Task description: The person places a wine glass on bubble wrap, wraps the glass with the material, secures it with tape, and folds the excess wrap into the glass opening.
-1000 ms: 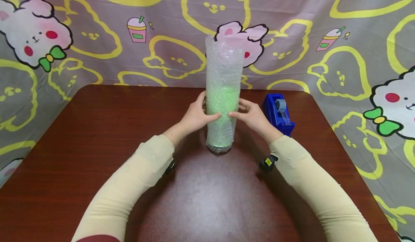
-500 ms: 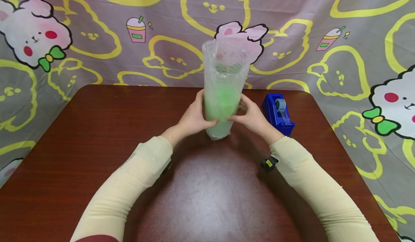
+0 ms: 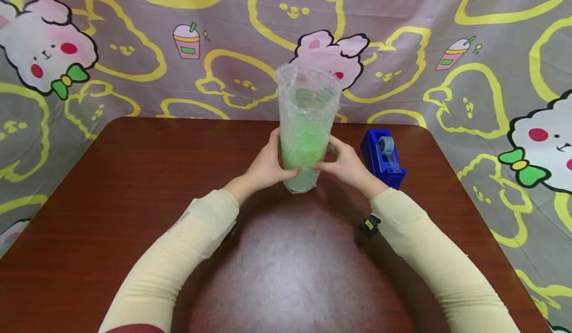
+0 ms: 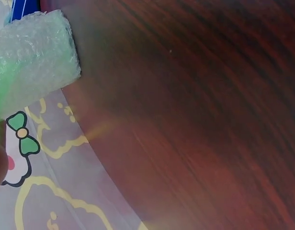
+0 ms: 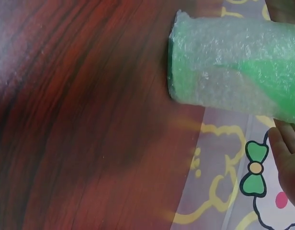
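Observation:
A tall cylinder of bubble wrap (image 3: pixel 305 147) stands mid-view with a pale green thing inside; its kind is blurred by the wrap. The wrap's upper end is an open tube leaning slightly toward me. My left hand (image 3: pixel 268 163) grips its left side, thumb across the front. On the other side, my right hand (image 3: pixel 346 166) holds it the same way; most fingers go behind and are hidden. Both wrist views show the closed lower end, at left in the left wrist view as clear wrap (image 4: pixel 39 52). Whether that end touches the table, I cannot tell.
A blue tape dispenser (image 3: pixel 383 158) with a roll of tape (image 3: pixel 386 145) sits on the dark wooden table (image 3: pixel 178 174), just right of my right hand. Behind the table hangs a patterned cloth (image 3: pixel 250 30) printed with cartoon animals, close to its back edge.
The wrapped cylinder has tilted so its open top faces me more. Its lower end has shifted away from me, toward the back. Both hands keep their hold and have moved little.

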Demonstrator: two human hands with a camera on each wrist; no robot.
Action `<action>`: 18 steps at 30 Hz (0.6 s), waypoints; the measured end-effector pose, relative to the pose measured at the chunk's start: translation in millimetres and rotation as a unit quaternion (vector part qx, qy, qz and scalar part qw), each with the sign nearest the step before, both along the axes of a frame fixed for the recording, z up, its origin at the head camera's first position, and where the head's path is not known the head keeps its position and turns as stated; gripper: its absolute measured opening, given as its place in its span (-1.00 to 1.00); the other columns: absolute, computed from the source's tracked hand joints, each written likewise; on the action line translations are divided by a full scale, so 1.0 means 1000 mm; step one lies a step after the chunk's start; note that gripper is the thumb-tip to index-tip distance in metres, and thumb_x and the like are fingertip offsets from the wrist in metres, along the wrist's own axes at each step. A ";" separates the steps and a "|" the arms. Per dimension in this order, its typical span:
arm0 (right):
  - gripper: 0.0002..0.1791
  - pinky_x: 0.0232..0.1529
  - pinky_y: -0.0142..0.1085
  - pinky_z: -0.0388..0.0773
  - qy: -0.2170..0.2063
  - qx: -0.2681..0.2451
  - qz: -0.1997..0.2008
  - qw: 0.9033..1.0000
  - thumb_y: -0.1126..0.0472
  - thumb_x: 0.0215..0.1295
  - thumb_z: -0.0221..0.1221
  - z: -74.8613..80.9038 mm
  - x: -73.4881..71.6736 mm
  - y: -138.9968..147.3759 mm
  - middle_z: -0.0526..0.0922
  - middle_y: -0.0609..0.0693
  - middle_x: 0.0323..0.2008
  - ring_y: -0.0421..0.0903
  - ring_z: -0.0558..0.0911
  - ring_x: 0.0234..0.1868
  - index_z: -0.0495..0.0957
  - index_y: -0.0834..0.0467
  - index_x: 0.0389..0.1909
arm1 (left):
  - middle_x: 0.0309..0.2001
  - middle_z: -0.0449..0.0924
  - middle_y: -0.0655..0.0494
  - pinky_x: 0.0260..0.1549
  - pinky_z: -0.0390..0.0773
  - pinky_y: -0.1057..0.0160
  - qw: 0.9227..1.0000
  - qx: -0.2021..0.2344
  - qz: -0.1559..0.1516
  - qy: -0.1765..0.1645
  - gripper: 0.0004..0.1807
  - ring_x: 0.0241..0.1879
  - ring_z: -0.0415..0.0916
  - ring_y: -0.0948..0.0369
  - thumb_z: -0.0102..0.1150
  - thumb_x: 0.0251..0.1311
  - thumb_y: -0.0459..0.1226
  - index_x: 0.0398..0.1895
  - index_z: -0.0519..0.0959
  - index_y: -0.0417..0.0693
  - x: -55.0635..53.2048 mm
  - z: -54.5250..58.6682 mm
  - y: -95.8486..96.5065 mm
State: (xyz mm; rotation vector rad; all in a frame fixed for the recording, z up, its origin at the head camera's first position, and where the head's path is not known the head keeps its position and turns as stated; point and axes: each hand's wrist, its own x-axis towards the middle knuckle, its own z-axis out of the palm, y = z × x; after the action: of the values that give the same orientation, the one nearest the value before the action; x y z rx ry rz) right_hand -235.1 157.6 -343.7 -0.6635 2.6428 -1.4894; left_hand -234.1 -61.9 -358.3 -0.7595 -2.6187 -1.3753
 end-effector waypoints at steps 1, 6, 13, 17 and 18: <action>-0.25 0.11 0.09 0.43 0.000 0.001 0.001 1.000 0.28 0.02 0.37 0.000 -0.001 0.000 0.57 0.18 0.07 0.10 0.55 0.06 0.30 0.12 0.28 | 0.26 0.24 -0.12 0.18 0.38 0.05 1.000 -0.001 -0.003 -0.003 0.09 0.22 0.31 0.05 0.41 -0.11 -0.25 0.40 -0.14 -0.15 -0.001 0.000 -0.001; -0.25 0.13 0.08 0.42 -0.007 0.007 0.002 1.000 0.26 0.02 0.38 -0.001 -0.003 0.002 0.57 0.15 0.07 0.09 0.55 0.08 0.31 0.10 0.27 | 0.29 0.17 -0.15 0.23 0.31 -0.02 0.996 0.053 -0.062 -0.046 -0.10 0.27 0.25 0.02 0.22 0.13 -0.24 0.38 -0.16 -0.14 -0.002 0.006 -0.004; -0.22 0.15 0.07 0.40 -0.022 0.010 -0.005 1.000 0.25 0.01 0.38 0.000 -0.002 0.003 0.56 0.16 0.09 0.10 0.51 0.12 0.29 0.09 0.30 | 0.19 0.22 -0.22 0.27 0.25 -0.02 0.972 0.158 -0.057 -0.163 -0.15 0.29 0.20 -0.04 -0.33 0.23 0.34 0.20 0.06 -0.22 -0.004 0.025 -0.003; -0.23 0.15 0.06 0.40 -0.026 0.009 -0.003 1.000 0.25 0.01 0.38 0.000 -0.003 0.003 0.56 0.16 0.08 0.09 0.52 0.12 0.29 0.11 0.29 | 0.14 0.29 -0.15 0.25 0.28 0.01 0.972 0.140 -0.016 -0.186 -0.42 0.24 0.25 0.02 -0.35 0.39 0.14 0.14 0.12 -0.16 -0.004 0.032 0.000; -0.23 0.16 0.06 0.40 -0.027 0.008 -0.003 1.000 0.25 0.01 0.38 -0.001 -0.003 0.003 0.56 0.16 0.08 0.09 0.52 0.12 0.30 0.11 0.29 | 0.13 0.30 -0.13 0.24 0.27 0.01 0.973 0.133 -0.007 -0.188 -0.46 0.23 0.26 0.04 -0.34 0.41 0.11 0.14 0.13 -0.14 -0.003 0.033 0.001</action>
State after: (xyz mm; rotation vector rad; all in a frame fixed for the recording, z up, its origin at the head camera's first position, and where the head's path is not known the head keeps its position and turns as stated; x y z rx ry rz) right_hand -238.0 160.6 -344.4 -0.6064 2.6170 -1.4637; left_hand -237.2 -60.9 -325.5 -0.5255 -2.6004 -1.9950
